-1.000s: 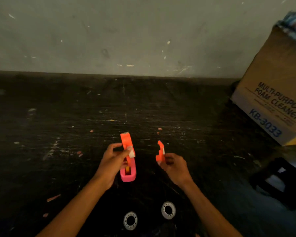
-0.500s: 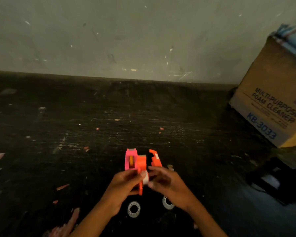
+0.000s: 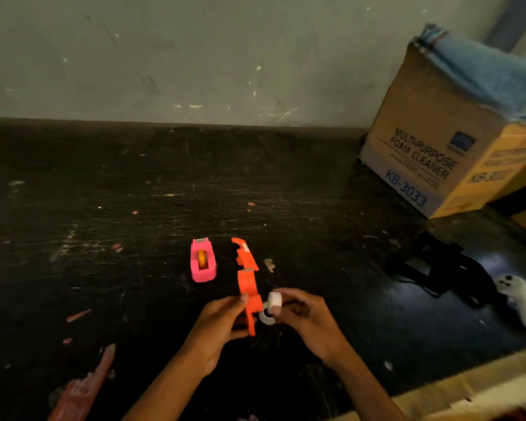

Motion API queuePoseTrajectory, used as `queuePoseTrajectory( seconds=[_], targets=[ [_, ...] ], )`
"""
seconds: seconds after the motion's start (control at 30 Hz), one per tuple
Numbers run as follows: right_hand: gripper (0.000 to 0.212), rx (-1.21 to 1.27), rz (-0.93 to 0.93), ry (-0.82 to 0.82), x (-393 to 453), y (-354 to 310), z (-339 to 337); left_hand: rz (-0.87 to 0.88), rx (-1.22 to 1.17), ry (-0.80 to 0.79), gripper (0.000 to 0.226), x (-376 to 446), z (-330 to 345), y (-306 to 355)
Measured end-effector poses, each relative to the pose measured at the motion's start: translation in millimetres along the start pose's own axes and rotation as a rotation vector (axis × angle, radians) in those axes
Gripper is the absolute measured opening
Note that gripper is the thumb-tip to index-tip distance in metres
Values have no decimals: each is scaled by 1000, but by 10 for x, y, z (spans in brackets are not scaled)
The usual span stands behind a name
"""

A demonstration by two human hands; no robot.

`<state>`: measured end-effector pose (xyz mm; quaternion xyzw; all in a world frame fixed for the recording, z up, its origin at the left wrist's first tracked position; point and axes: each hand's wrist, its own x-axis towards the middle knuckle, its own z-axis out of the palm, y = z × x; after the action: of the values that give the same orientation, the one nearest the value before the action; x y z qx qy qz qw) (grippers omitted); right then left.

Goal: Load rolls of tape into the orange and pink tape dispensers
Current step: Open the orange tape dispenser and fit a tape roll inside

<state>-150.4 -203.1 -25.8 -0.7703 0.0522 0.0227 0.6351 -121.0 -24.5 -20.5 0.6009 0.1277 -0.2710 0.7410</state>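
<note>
Both hands [image 3: 222, 317] [image 3: 308, 320] raised; fingers pinched

Dark scratched tabletop [image 3: 134, 208], flecked with small pale and pink bits. Grey scuffed wall [image 3: 195, 56] runs behind it. Cardboard box [image 3: 431, 138] at far right against the wall, printed "MULTI-PURPOSE FOAM CLEANER KB-3033", tilted, blue cloth [image 3: 486, 71] draped over its top. Black object with cables [image 3: 438, 265] on the table in front of the box, too dark to identify. White controller-like item [image 3: 516, 296] just beside it at the right edge.
</note>
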Motion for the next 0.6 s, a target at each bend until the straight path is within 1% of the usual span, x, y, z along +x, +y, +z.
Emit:
queuePoseTrajectory(
  seconds=[0.03, 0.07, 0.17, 0.2, 0.27, 0.33, 0.4, 0.47, 0.53, 0.6],
  targets=[
    [28, -20, 22, 11, 26, 53, -24, -12, -31, 30, 18, -8, -49, -1],
    [28, -113, 35, 18, 62, 125, -60, -17, -53, 54, 17, -16, -101, -2],
    [30, -658, 87, -14, 141, 342, -130, -6, -62, 69, 17, -59, -247, -4],
    [31, -773, 117, -27, 154, 395, -120, 6, -63, 75, 16, -70, -278, -11],
    [34, -856, 185, -53, 166, 427, -78, 14, -73, 92, 19, -83, -329, -27],
    [42, -912, 186, -69, 196, 419, -61, -6, -82, 105, 25, -97, -364, -47],
    [58, -1002, 125, -70, 239, 375, -47, -21, -91, 104, 26, -106, -378, -57],
    [66, -1087, 51, -90, 307, 298, 12, -30, -97, 100, 23, -112, -366, -49],
    [62, -1133, 13, -150, 373, 240, 110, -48, -99, 99, 20, -118, -336, -32],
    [52, -1122, -39, -177, 407, 208, 208, -57, -102, 92, 20, -119, -321, -19]
  ],
)
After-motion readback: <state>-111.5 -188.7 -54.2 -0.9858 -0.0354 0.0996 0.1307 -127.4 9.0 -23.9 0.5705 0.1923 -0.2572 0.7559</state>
